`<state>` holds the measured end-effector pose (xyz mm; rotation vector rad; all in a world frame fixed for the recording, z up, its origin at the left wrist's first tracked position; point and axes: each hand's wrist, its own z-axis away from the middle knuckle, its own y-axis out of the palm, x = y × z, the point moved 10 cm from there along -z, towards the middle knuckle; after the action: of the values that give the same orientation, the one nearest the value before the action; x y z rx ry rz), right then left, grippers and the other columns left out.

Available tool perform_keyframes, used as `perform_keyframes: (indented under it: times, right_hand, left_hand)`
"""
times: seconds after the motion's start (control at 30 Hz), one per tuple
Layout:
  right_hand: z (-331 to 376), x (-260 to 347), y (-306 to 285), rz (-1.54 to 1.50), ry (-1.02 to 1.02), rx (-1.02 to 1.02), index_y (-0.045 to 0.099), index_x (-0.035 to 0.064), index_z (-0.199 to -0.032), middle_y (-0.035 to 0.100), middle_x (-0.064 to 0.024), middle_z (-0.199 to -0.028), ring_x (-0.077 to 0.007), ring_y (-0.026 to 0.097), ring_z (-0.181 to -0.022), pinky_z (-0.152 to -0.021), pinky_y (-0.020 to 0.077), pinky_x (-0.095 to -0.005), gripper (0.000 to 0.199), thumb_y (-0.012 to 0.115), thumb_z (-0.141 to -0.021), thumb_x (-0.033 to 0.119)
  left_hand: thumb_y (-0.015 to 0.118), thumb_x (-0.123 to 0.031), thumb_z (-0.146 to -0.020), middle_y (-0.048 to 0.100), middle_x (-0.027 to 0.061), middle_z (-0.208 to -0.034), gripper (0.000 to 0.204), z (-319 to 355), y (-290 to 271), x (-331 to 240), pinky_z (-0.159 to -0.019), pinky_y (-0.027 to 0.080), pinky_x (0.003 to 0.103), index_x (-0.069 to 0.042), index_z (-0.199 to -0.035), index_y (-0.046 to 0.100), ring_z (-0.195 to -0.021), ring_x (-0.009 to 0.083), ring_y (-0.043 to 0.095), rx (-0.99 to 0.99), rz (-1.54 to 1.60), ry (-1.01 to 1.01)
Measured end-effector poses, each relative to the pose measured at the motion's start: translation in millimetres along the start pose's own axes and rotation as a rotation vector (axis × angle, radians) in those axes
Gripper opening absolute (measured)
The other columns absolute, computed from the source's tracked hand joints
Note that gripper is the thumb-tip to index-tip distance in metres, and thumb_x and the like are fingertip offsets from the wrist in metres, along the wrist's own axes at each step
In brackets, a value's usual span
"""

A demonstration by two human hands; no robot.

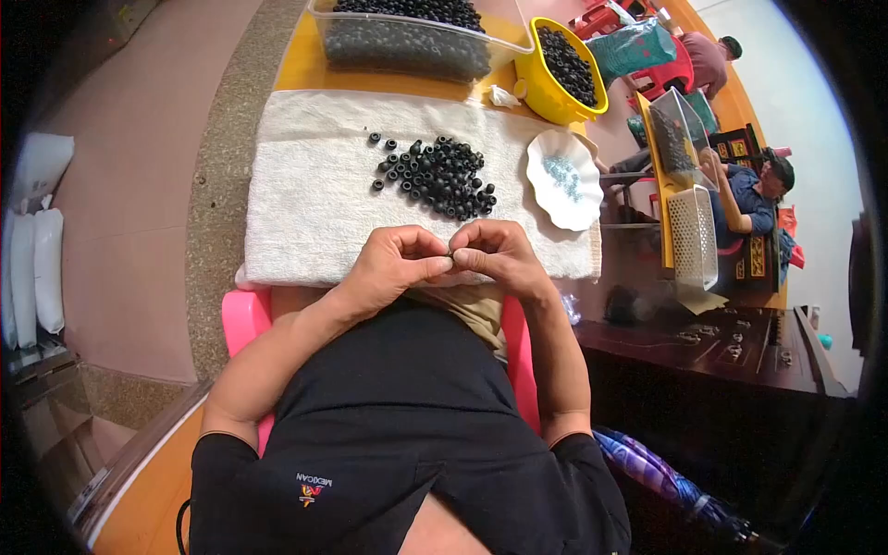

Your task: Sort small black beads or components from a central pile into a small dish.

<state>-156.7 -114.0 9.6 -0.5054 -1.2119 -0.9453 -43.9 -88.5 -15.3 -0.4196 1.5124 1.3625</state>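
Observation:
My left hand (396, 265) and my right hand (499, 256) meet fingertip to fingertip over the near edge of a white towel (305, 194). Between the fingertips sits something small and dark, probably a black bead (451, 252); which hand grips it I cannot tell. A pile of black ring-shaped beads (439, 174) lies on the towel just beyond my hands. To the right of the pile rests a white shell-shaped dish (566, 199) with small pale blue-grey pieces in it.
A clear plastic tub (407, 44) and a yellow bowl (548, 92), both full of black beads, stand at the back. A pink stool edge (242, 319) shows by my lap. Other people sit at the far right. A folded umbrella (666, 476) lies lower right.

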Motion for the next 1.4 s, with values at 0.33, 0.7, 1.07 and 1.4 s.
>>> perform_keyframes:
  times: [0.33, 0.7, 1.07, 1.4]
  right_hand:
    - [1, 1, 1, 0.035, 0.01, 0.037, 0.065, 0.0006, -0.094, 0.068, -0.0021, -0.087, -0.0073, 0.063, -0.079, -0.07, 0.0507, -0.0211, 0.011, 0.07, -0.089, 0.009]
    - [-2, 5, 1, 0.251, -0.188, -0.038, 0.066, -0.0004, -0.095, 0.066, -0.0011, -0.086, -0.0085, 0.06, -0.08, -0.07, 0.0482, -0.0241, 0.01, 0.067, -0.091, 0.009]
    - [26, 50, 32, 0.767, -0.739, -0.293, 0.064, 0.0007, -0.106, 0.063, -0.014, -0.094, -0.025, 0.064, -0.083, -0.07, 0.0506, -0.0307, 0.022, 0.064, -0.085, -0.006]
    - [32, 53, 45, 0.933, -0.842, -0.426, 0.063, -0.0002, -0.107, 0.063, -0.0162, -0.098, -0.0294, 0.065, -0.084, -0.07, 0.0547, -0.0346, 0.04, 0.078, -0.07, -0.003]
  left_hand:
    - [0.071, -0.006, -0.087, 0.068, 0.003, -0.086, 0.012, 1, 2, 0, -0.07, 0.053, 0.022, 0.0, -0.097, 0.067, -0.076, 0.008, 0.063, -0.006, 0.021, -0.03]
    - [0.07, -0.005, -0.088, 0.067, 0.0045, -0.086, 0.01, -1, -6, 6, -0.07, 0.055, 0.024, -0.001, -0.096, 0.065, -0.076, 0.0105, 0.064, -0.046, 0.107, -0.047]
    - [0.07, -0.006, -0.088, 0.067, 0.0042, -0.088, 0.013, 0, -13, 10, -0.072, 0.057, 0.024, -0.001, -0.097, 0.064, -0.077, 0.0103, 0.065, -0.138, 0.207, -0.073]
    - [0.069, -0.004, -0.089, 0.067, 0.0063, -0.094, 0.014, 1, -14, 7, -0.074, 0.058, 0.025, 0.0, -0.101, 0.062, -0.081, 0.0117, 0.066, -0.159, 0.285, -0.04]
